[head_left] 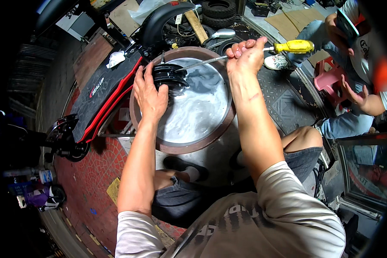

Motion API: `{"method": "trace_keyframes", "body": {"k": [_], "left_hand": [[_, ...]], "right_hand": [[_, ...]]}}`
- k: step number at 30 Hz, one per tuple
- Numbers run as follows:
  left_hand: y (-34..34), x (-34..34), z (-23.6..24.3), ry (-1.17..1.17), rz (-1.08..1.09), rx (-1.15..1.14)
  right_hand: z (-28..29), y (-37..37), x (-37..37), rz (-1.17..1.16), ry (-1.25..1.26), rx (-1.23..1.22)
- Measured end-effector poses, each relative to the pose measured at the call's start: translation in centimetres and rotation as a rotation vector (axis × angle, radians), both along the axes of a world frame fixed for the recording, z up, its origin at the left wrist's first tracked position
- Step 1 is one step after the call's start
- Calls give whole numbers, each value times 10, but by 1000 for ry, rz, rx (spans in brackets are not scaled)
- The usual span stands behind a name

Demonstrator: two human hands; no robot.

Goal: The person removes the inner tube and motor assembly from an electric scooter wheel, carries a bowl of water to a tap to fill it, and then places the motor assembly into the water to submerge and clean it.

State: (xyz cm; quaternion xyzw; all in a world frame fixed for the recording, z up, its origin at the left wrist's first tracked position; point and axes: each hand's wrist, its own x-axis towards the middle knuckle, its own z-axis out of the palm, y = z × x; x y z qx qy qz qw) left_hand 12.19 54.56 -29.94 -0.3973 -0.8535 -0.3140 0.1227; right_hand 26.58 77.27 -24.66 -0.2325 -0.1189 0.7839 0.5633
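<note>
A black hub (171,75) is clasped by the left hand (152,96) at far left over the basin (182,149), a screwdriver (293,46) by the right hand (246,59).

Glossy black hub (170,74), shiny metal screwdriver shaft (204,63)

Red tiles (92,185) on your left, metal floor (286,101) right, pink stool (325,81), glass panel (365,165) farther right; far left dim, maybe a shutter (28,69).
</note>
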Motion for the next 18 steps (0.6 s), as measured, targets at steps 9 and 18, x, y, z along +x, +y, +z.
{"method": "trace_keyframes", "body": {"k": [9, 18], "left_hand": [[0, 3, 0, 5, 23, -3], [-6, 5, 4, -29, 8, 2]], "right_hand": [[6, -4, -3, 270, 177, 260], [47, -15, -9, 353, -90, 708]]}}
